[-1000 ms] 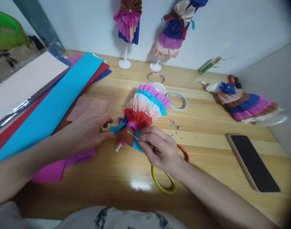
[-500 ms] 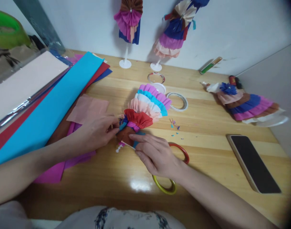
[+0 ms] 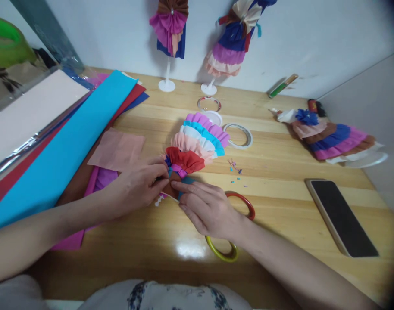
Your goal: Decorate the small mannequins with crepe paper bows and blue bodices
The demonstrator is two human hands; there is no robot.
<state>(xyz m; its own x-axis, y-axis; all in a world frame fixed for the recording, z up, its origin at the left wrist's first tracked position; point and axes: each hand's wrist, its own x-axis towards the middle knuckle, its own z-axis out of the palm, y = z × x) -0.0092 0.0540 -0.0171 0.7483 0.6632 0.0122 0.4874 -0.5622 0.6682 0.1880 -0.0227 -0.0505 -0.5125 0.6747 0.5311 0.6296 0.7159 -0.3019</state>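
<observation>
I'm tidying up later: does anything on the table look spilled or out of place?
Small coloured scraps lie scattered on the table, right of the ruffled paper dress, looking untidy because they're loose.

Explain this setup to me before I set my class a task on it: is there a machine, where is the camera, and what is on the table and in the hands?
There is no machine here, just a person's two bare hands. The view comes from a camera worn on their head, looking forward and down. On the wooden table, between the hands, lies a ruffled paper dress. The right hand holds a thin white stick near its brown paper; the left hand has its fingers at the same spot, though its exact grip is hard to see. Around them are coloured paper sheets, scissors partly hidden by the right hand, a phone and another layered paper dress.
</observation>
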